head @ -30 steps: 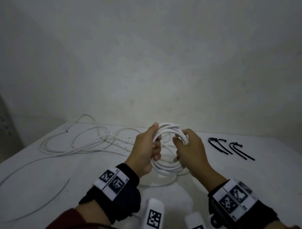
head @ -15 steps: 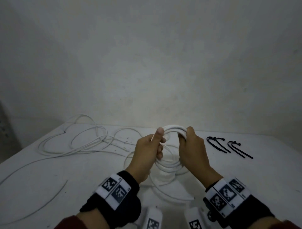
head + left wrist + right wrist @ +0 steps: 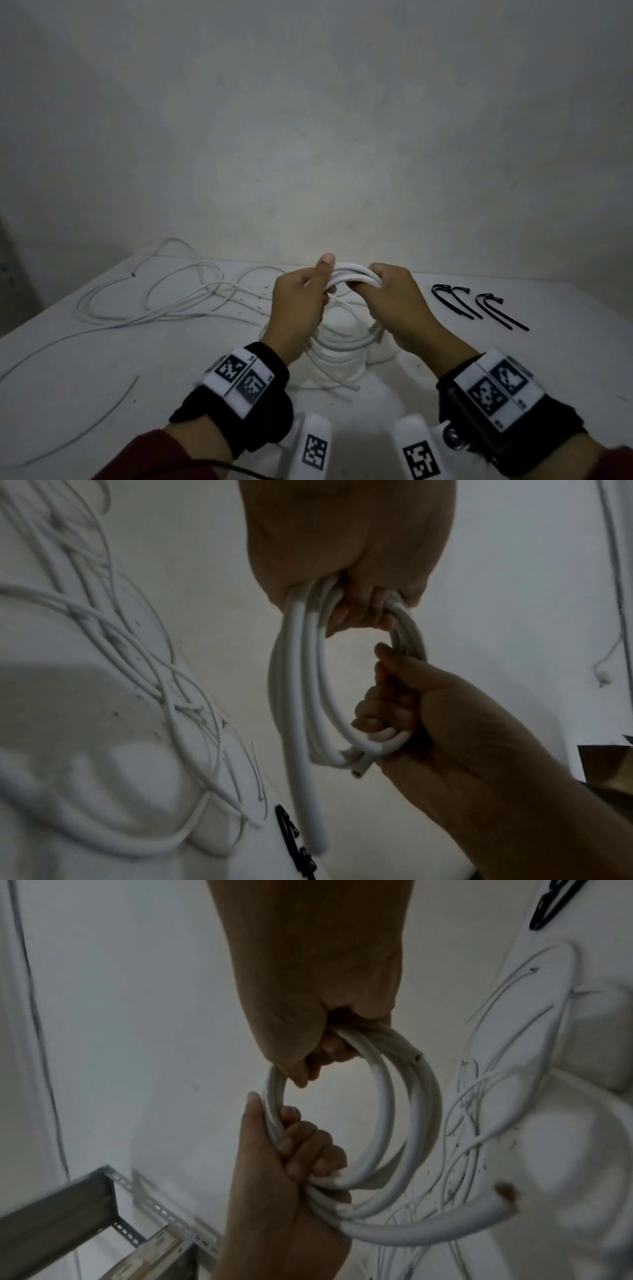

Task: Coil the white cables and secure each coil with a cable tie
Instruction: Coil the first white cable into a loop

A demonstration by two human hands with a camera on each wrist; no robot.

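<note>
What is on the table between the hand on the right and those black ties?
Nothing. In the head view, the table is bare between the right hand and the black cable ties, which lie untouched farther right.

White cable coil (image 3: 346, 349); black cable ties (image 3: 479, 305); white table (image 3: 102, 359); black-white checker-patterned wristbands (image 3: 239, 377).

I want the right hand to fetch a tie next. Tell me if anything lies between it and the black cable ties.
Nothing visible does. The black plastic cable ties lie on the white table to the right of the right hand, with bare tabletop between. But that hand grips the coiled white cable, as does the left hand.
</note>
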